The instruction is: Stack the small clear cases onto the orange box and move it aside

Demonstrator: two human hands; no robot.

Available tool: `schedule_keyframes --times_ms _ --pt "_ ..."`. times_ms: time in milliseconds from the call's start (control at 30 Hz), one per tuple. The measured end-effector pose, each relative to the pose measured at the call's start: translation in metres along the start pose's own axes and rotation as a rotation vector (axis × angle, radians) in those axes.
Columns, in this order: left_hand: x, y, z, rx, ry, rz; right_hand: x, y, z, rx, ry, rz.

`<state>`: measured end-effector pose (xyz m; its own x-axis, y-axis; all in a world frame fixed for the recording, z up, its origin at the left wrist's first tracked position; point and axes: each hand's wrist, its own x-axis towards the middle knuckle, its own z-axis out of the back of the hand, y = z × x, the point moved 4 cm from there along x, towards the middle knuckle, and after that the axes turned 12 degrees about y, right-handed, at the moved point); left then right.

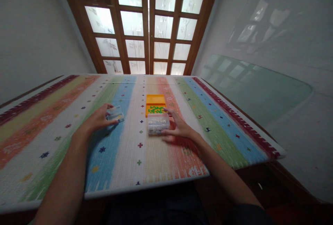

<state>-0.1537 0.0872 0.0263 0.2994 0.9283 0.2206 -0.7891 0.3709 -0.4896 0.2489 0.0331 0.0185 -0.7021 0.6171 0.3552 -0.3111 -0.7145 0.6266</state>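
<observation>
The left hand [97,119] lies on the counter [52,141], left of its middle, on a blue stripe of the striped woven cloth [125,155] that covers the top. Its grip pinches a small clear plastic lid or tray [115,114] between thumb and fingers, the piece lying flat on the cloth with its far end free. What the clear piece holds, if anything, is too blurred to tell.

The right hand [179,127] rests near the middle of the counter, on a red-orange stripe. Its grip is spread: the fingers stretch out along the right side of a small clear rectangular plastic box [158,123], the thumb at the box's near right corner and a fingertip touching its far right corner. The hand steadies the box from the side and does not lift it. The box sits flat, and pale yellowish contents show through its top, though they are too small to make out.

Just beyond the clear box, touching or almost touching its far edge, lies an open orange plastic case [155,100]. Its nearer half is filled with small green pieces [156,109]; its farther half shows bare orange.

The two hands are well apart, with a white stripe of cloth between them. Behind the counter's far edge stands a wooden door with frosted glass panes [151,27]. To the right, a curved sheet of glass [255,89] leans against the white wall.
</observation>
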Motion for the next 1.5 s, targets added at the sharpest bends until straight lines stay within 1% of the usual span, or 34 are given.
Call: schedule_keyframes --times_ms 100,200,267,333,433,533,600,700,767,867,1000,1167,1267,1500 --pt "-0.001 -0.017 0.003 -0.027 -0.023 -0.061 0.001 0.002 0.002 0.001 -0.025 0.002" --pt "0.0 -0.04 0.003 -0.088 -0.057 -0.084 0.003 0.005 0.005 -0.017 -0.063 0.021" --pt "0.001 -0.061 0.002 -0.128 -0.089 -0.137 0.005 0.008 0.007 -0.035 -0.099 0.048" --pt "0.001 -0.085 -0.001 -0.15 -0.134 -0.221 0.006 0.011 0.008 -0.05 -0.136 0.064" --pt "0.0 -0.123 -0.011 -0.14 -0.191 -0.341 0.007 0.016 0.009 -0.077 -0.175 0.072" --pt "-0.003 -0.156 -0.022 -0.111 -0.25 -0.472 0.008 0.024 0.01 -0.12 -0.223 0.117" --pt "-0.005 -0.174 -0.03 -0.114 -0.272 -0.546 0.008 0.031 0.01 -0.15 -0.259 0.153" --pt "-0.008 -0.191 -0.041 -0.148 -0.258 -0.623 0.01 0.04 0.008 -0.184 -0.289 0.185" --pt "-0.009 -0.198 -0.047 -0.16 -0.245 -0.656 0.011 0.043 0.006 -0.187 -0.288 0.195" --pt "-0.011 -0.204 -0.053 -0.171 -0.241 -0.691 0.012 0.044 0.005 -0.161 -0.265 0.215" --pt "-0.011 -0.204 -0.057 -0.19 -0.258 -0.725 0.011 0.042 0.007 -0.138 -0.25 0.239" --pt "-0.012 -0.202 -0.061 -0.197 -0.264 -0.738 0.011 0.041 0.007 -0.135 -0.26 0.233" --pt "-0.01 -0.202 -0.061 -0.188 -0.257 -0.729 0.011 0.044 0.008 -0.122 -0.271 0.255" --pt "-0.009 -0.199 -0.063 -0.178 -0.246 -0.673 0.01 0.043 0.013 -0.103 -0.247 0.232"
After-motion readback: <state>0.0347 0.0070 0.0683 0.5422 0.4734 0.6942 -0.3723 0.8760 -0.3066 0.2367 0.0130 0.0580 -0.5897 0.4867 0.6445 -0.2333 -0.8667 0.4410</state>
